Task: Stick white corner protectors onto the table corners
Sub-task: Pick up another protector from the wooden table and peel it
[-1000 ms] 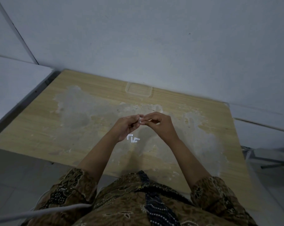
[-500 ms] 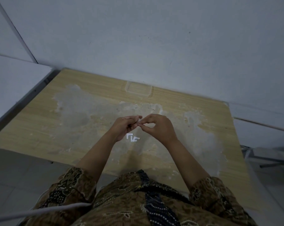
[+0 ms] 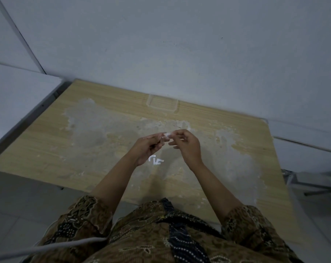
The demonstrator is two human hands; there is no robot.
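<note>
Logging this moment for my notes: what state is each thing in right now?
Left hand: pinching the held protector.
Right hand: pinching the same protector.
Held protector: off the table, between both hands' fingertips.
Spare protectors: lying loose on the table, not stuck.
Table: top badly worn; the visible corners look bare.

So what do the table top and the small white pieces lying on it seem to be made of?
Table top: likely wood-grain laminate, matte, with straight pale grain lines and grey worn patches. White pieces: small L-shaped corner protectors, probably plastic or foam; too small to tell.
</note>
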